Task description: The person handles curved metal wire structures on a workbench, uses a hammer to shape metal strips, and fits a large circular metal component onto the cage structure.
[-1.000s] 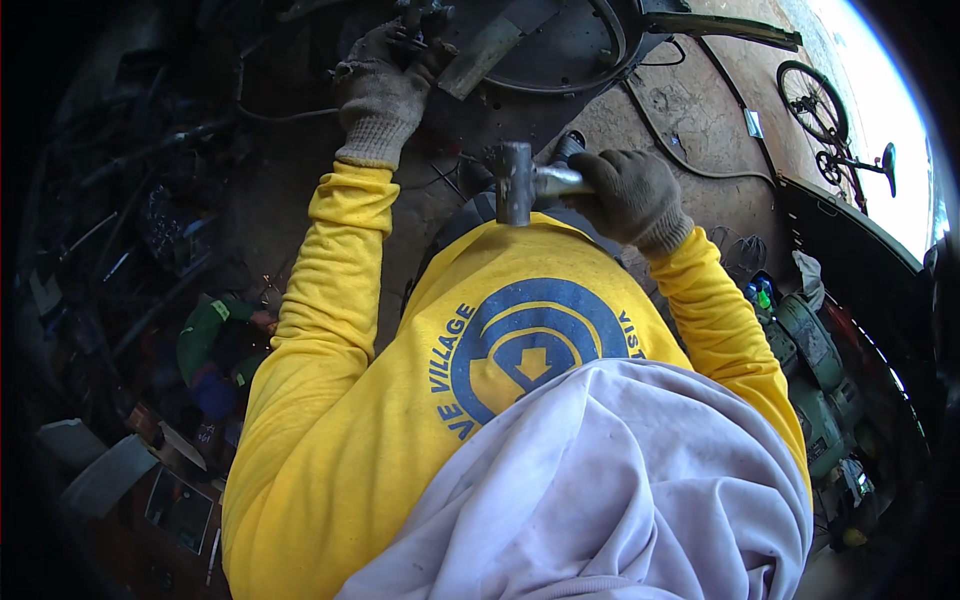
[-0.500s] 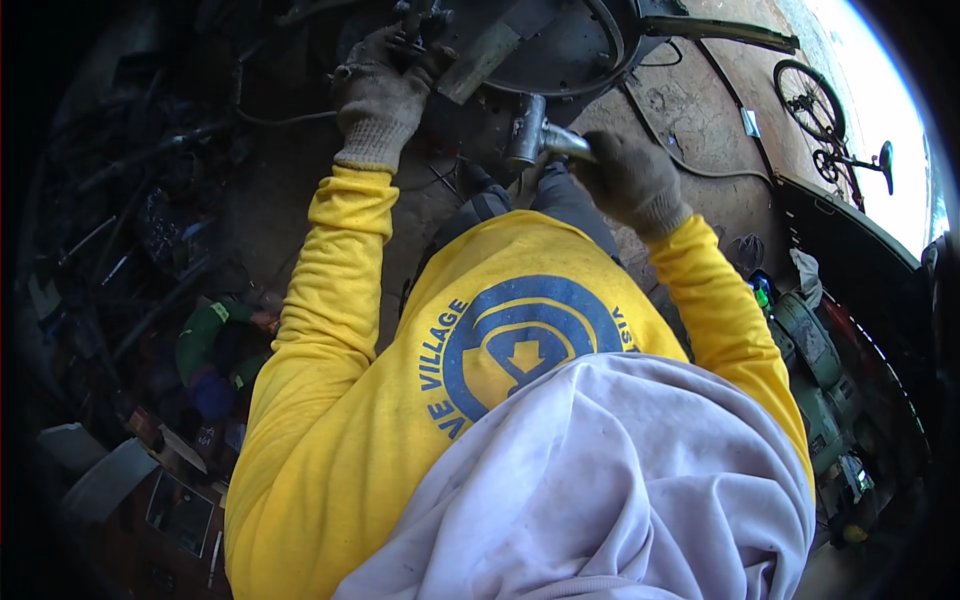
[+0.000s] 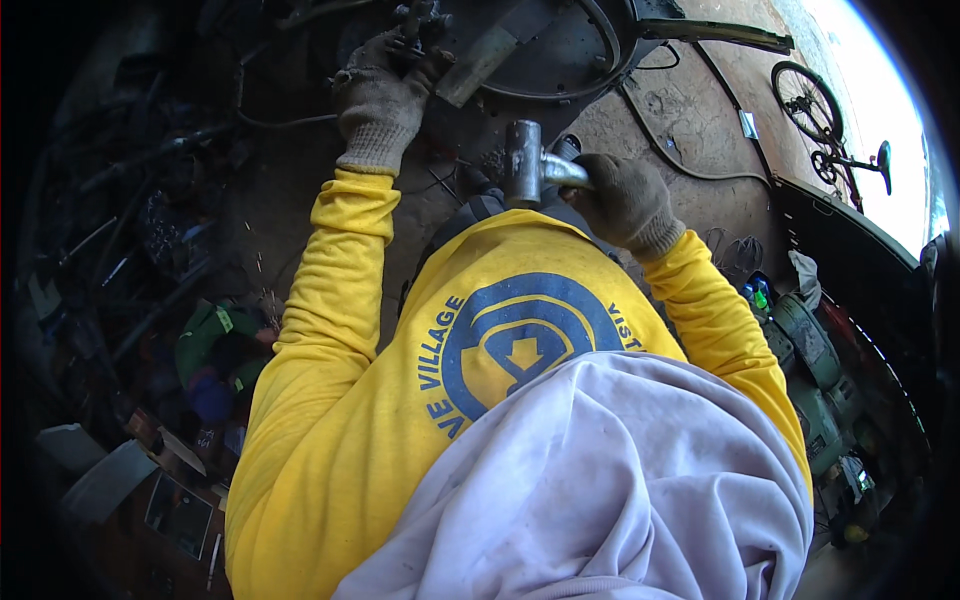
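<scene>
In a grey-brown knit glove, my right hand [image 3: 622, 203] is closed round the handle of a metal hammer [image 3: 523, 165]. Its thick cylindrical head hangs in front of my waist, apart from the round dark metal workbench [image 3: 545, 75]. My left hand [image 3: 385, 95], gloved alike, reaches to the bench's left side. Its fingers are bent round a dark metal piece [image 3: 425, 18] whose kind I cannot make out. A flat block-like bar [image 3: 478, 68] lies on the bench top just right of those fingers.
A cable [image 3: 690, 165] runs over the floor at the right. Beyond it a bicycle [image 3: 830, 120] stands by the bright opening. Green machine housings [image 3: 808, 340] sit at my right. Another person in a green top [image 3: 205, 340] works low at my left, with small sparks, among dark metal scrap.
My right hand has drawn the hammer back toward my body, and its head has turned more upright in view. My left hand has stayed at nearly the same spot.
</scene>
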Demonstrator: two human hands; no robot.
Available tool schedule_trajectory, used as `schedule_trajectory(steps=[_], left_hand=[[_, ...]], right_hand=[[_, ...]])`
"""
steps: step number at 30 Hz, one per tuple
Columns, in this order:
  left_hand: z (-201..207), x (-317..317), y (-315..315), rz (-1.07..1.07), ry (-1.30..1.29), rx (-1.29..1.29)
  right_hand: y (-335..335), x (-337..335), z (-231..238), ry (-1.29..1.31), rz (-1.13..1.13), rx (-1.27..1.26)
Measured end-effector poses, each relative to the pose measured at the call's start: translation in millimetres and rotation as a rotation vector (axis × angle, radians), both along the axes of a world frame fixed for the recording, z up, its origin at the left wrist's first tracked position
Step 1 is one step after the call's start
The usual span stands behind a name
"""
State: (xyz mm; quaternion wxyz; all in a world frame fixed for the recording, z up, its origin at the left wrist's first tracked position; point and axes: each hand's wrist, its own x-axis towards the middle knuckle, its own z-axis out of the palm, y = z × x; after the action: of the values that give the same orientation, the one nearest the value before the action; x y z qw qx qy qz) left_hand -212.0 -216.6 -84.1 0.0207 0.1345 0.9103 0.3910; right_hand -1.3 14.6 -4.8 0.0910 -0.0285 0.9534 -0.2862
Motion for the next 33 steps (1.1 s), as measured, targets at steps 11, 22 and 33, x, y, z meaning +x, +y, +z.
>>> schedule_trajectory(steps=[11, 22, 33], left_hand=[[-34.8, -9.8, -7.5, 0.016, -0.077, 0.149], [6.7, 2.1, 2.3, 0.042, -0.06, -0.112], [31.1, 6.2, 3.0, -0.1, -0.129, -0.133]], right_hand=[[0.9, -7.3, -19.7, -0.014, -0.111, 0.092], [-7.6, -0.3, -28.4, -0.098, -0.152, 0.077], [-9.9, 1.0, -19.4, -0.125, -0.168, 0.034]])
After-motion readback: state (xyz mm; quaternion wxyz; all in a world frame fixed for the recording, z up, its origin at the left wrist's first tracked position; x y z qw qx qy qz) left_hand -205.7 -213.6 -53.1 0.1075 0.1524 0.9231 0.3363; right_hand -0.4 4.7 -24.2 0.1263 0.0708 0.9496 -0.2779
